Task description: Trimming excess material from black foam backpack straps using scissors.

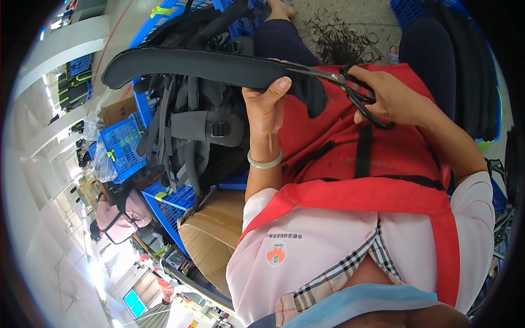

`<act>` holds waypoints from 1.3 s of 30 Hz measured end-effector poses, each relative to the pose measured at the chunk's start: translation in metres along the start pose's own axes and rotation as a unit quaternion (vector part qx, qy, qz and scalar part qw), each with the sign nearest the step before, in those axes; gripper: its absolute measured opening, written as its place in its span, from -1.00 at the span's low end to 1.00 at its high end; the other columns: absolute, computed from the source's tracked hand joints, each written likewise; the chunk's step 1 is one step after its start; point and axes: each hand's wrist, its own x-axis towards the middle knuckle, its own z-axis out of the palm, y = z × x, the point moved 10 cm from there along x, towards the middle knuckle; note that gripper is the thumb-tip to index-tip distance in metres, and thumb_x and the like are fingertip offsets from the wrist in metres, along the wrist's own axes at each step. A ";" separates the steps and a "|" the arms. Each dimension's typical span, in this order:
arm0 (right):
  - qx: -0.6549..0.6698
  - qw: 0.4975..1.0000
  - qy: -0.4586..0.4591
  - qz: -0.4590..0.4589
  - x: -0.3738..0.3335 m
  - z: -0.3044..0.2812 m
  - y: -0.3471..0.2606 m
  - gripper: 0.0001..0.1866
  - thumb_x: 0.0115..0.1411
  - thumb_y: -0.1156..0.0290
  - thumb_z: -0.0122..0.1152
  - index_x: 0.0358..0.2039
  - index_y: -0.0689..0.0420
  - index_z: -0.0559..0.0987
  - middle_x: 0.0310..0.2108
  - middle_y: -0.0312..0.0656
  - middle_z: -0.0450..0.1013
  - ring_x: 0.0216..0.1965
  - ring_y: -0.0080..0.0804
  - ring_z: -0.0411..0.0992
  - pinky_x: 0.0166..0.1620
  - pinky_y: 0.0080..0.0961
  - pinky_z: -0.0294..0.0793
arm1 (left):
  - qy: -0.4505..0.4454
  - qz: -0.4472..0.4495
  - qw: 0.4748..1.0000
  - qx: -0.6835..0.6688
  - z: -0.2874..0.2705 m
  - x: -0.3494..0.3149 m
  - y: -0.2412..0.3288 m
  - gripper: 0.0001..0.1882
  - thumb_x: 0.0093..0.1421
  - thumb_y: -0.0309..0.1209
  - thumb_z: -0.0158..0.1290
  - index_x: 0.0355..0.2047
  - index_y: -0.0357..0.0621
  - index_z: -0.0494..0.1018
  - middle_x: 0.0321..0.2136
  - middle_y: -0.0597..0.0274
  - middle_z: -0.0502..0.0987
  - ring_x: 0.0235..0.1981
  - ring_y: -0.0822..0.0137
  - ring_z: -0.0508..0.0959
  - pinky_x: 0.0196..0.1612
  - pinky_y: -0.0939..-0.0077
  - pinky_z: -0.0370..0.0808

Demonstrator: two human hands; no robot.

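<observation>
A long padded black strap (pixel 180 66) stretches out to the left, gripped near its right end by my left hand (pixel 265 104), thumb on top. Its narrower end hangs down over my red apron (pixel 350 158). My right hand (pixel 391 95) is closed round the black handles of a pair of scissors (pixel 340 80). The blades point left and lie against the strap's upper edge, just right of my left fingers. Whether they are closed on the material or on a thread is too small to tell.
Black straps with buckles (pixel 210 128) heap over a blue crate (pixel 145 104) at left. Below stands an open cardboard box (pixel 216 232). More black pieces (pixel 465 71) hang over a crate at right. Black scraps (pixel 342 38) litter the floor. A person in pink (pixel 128 216) sits farther left.
</observation>
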 end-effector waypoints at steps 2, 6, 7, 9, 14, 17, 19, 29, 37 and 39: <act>0.027 0.998 -0.037 0.041 0.002 0.007 0.007 -0.29 -0.21 0.30 0.51 -0.08 0.19 0.32 -0.55 -0.20 0.27 -0.50 -0.37 0.27 -0.43 -0.39 0.25 | 0.004 -0.005 1.000 0.001 -0.003 0.000 -0.001 -0.72 -0.01 -0.71 0.22 -0.25 -0.21 0.53 -0.28 0.23 0.55 -0.21 0.33 0.55 -0.02 0.40 0.46; -0.008 1.000 0.007 -0.017 0.002 0.008 0.004 -0.34 -0.16 0.35 0.48 -0.07 0.21 0.32 -0.63 -0.24 0.26 -0.58 -0.47 0.26 -0.51 -0.45 0.22 | 0.014 -0.023 1.000 0.002 -0.003 -0.001 -0.005 -0.73 -0.02 -0.71 0.22 -0.28 -0.21 0.53 -0.32 0.25 0.55 -0.26 0.37 0.54 -0.08 0.44 0.47; -0.043 0.995 0.054 -0.073 -0.001 0.002 -0.008 -0.35 -0.14 0.37 0.47 -0.07 0.22 0.32 -0.64 -0.24 0.27 -0.60 -0.51 0.26 -0.53 -0.48 0.20 | 0.014 -0.023 1.000 0.001 -0.003 -0.001 -0.006 -0.73 -0.02 -0.71 0.22 -0.28 -0.21 0.53 -0.32 0.25 0.55 -0.26 0.37 0.54 -0.08 0.44 0.47; -0.022 0.999 0.012 -0.026 0.005 0.003 -0.004 -0.35 -0.10 0.23 0.45 -0.08 0.26 0.33 -0.58 -0.10 0.33 -0.52 -0.29 0.33 -0.45 -0.37 0.27 | 0.009 -0.027 1.000 0.007 -0.002 -0.001 -0.009 -0.75 -0.02 -0.71 0.22 -0.31 -0.20 0.53 -0.36 0.27 0.56 -0.32 0.40 0.54 -0.14 0.48 0.48; -0.016 0.990 -0.067 0.120 0.005 0.011 0.016 -0.23 -0.10 0.03 0.44 -0.04 0.29 0.32 -0.48 0.11 0.40 -0.37 0.07 0.42 -0.29 -0.19 0.36 | 0.014 -0.033 0.999 -0.002 -0.006 -0.004 -0.014 -0.74 -0.01 -0.70 0.22 -0.29 -0.21 0.52 -0.34 0.26 0.56 -0.29 0.39 0.55 -0.12 0.48 0.48; -0.097 0.995 0.019 -0.021 0.004 0.003 -0.003 -0.18 -0.13 0.00 0.45 -0.02 0.29 0.31 -0.43 0.15 0.41 -0.32 0.13 0.42 -0.24 -0.15 0.37 | -0.007 -0.028 1.000 0.001 -0.002 -0.006 -0.015 -0.72 0.00 -0.68 0.21 -0.25 -0.21 0.51 -0.31 0.25 0.56 -0.25 0.37 0.55 -0.06 0.46 0.47; -0.101 0.995 0.014 0.009 0.003 0.002 -0.006 -0.18 -0.13 0.00 0.45 -0.02 0.29 0.31 -0.38 0.18 0.43 -0.28 0.15 0.43 -0.23 -0.15 0.39 | -0.019 -0.024 1.000 -0.001 0.006 -0.005 -0.015 -0.73 0.00 -0.69 0.21 -0.26 -0.20 0.51 -0.32 0.27 0.57 -0.26 0.40 0.55 -0.06 0.47 0.47; -0.133 0.986 0.079 -0.055 0.008 0.001 -0.011 -0.25 -0.12 0.03 0.45 -0.07 0.27 0.35 -0.40 0.14 0.47 -0.28 0.11 0.46 -0.24 -0.17 0.41 | 0.000 -0.040 0.999 -0.010 0.009 -0.009 -0.022 -0.77 -0.01 -0.73 0.21 -0.33 -0.25 0.53 -0.40 0.25 0.57 -0.38 0.42 0.56 -0.22 0.54 0.50; -0.051 0.995 0.011 0.090 0.015 0.006 0.015 -0.25 -0.10 0.09 0.45 -0.04 0.29 0.32 -0.32 0.18 0.45 -0.22 0.14 0.44 -0.19 -0.15 0.39 | 0.016 -0.024 0.999 -0.044 -0.004 -0.006 -0.013 -0.76 0.03 -0.62 0.23 -0.26 -0.30 0.52 -0.29 0.20 0.58 -0.26 0.35 0.57 -0.09 0.43 0.50; -0.072 0.996 0.060 0.004 0.012 0.007 0.005 -0.28 -0.14 0.19 0.47 -0.06 0.27 0.31 -0.39 0.11 0.45 -0.26 0.09 0.44 -0.22 -0.19 0.38 | 0.011 -0.036 0.999 -0.022 -0.008 -0.003 -0.013 -0.71 0.03 -0.62 0.21 -0.19 -0.28 0.51 -0.23 0.09 0.58 -0.19 0.24 0.57 -0.01 0.32 0.49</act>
